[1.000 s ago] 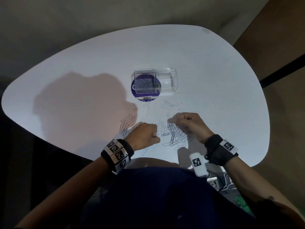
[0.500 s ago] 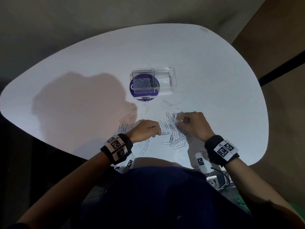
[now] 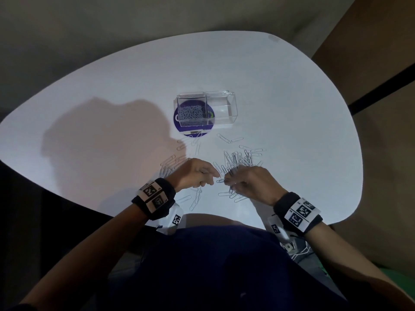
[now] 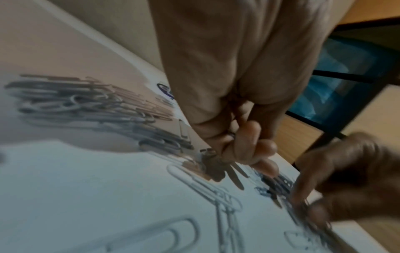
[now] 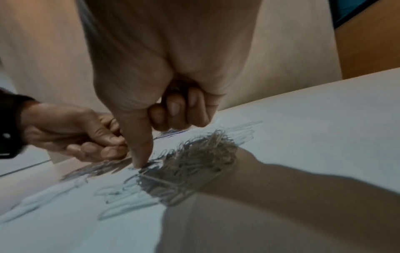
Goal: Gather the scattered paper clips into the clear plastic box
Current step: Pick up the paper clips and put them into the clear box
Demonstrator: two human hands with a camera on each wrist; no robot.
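The clear plastic box [image 3: 221,108] stands mid-table on a purple round label, with a heap of paper clips [image 3: 190,114] in its left compartment. More paper clips lie in a pile [image 3: 238,159] and in loose groups at the left [image 3: 170,163] and near edge [image 3: 195,200]. My left hand [image 3: 213,176] is curled, and clips stick out below its fingers [image 4: 257,145]. My right hand [image 3: 228,178] is curled too, its thumb [image 5: 138,150] pressed down onto clips at the pile's near side. The two sets of fingertips almost meet.
The white rounded table [image 3: 292,108] has bare surface at the left, right and behind the box. Its near edge runs just under my wrists. A brown wall stands at the right.
My right hand has drawn back from the pile toward me and leftward, close to the left hand. The left hand has edged slightly forward.
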